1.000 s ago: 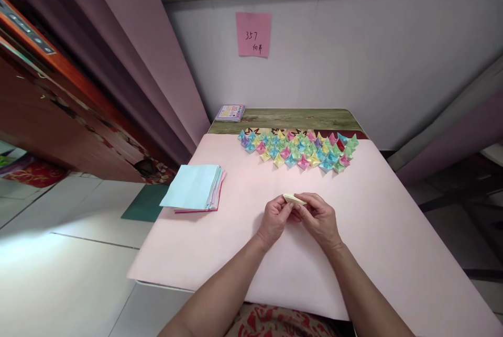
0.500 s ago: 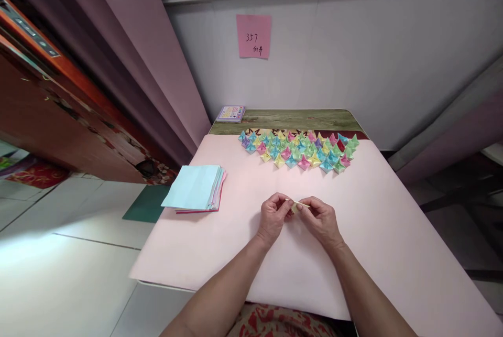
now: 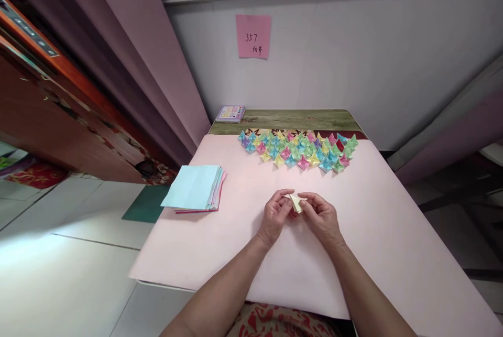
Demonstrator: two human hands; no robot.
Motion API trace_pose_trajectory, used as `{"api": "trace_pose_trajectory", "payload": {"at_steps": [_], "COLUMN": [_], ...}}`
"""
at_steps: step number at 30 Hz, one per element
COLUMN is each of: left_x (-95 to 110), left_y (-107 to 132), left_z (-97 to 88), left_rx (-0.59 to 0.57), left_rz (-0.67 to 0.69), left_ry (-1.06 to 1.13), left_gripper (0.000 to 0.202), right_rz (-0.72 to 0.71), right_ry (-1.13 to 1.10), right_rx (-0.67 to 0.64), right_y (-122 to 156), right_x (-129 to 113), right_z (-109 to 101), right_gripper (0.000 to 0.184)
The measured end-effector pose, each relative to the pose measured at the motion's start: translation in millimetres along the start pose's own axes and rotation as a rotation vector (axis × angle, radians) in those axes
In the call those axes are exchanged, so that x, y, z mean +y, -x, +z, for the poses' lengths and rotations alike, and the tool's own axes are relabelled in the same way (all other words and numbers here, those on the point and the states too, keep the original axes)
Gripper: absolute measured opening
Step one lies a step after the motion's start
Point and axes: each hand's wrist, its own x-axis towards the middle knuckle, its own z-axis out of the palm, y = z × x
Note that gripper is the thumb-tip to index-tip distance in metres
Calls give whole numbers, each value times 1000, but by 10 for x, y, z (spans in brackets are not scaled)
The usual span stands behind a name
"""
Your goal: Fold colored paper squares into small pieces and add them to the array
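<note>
Between my two hands is a small piece of folded pale yellow paper (image 3: 297, 203), pointed at the top. My left hand (image 3: 275, 216) pinches its left side, thumb in front. On the other side my right hand (image 3: 320, 217) grips it with the thumb pressed on its face and the index finger raised behind. The fingers below the paper are partly hidden. Both hands are just above the pink table cover (image 3: 243, 253). Farther back stand rows of folded paper pieces (image 3: 303, 162) in blue, green, yellow, pink and purple.
A stack of coloured paper sheets (image 3: 192, 187), light blue on top, lies at the left table edge. A small printed packet (image 3: 230, 113) sits in the back left corner. On the wall hangs a pink note (image 3: 253, 36). A curtain (image 3: 157, 54) borders the left side.
The folded paper has turned between my fingers, so its flat pointed face shows instead of a thin edge. My index fingers have lifted a little; the rest stays in place.
</note>
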Motion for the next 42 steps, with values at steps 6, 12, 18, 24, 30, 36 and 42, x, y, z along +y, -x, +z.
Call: {"api": "trace_pose_trajectory", "payload": {"at_steps": [6,12,18,24,30,36,42], "left_x": [11,11,8,7,17,4,23], "left_y": [-2,-47,-49,-49,-35,-42,-73], "left_z": [-42,-35,-19,-17,-50,-72,-59], "left_rx": [5,159,172,154,53,1,102], "left_rz": [-85,-96,-75,-69,-108,-146,-165], "left_ry": [86,164,159,127,146,130,216], "left_gripper": [29,28,27,28,28,36,36], "right_rz": [54,3,-23,3,-17,-21,-68], "right_ry": [-71,-172,-131,-147,-158,-83,-180], "right_rx": [-43,-49,-15,46,71,9,21], "right_y": [8,8,7,-13,-32,-3,66], "right_x": [-37,60,78,-8,-41,14,-7], "right_z": [-16,-41,-63,-25,-21,-47,19], "right_gripper": [29,38,33,27,24,28,43]}}
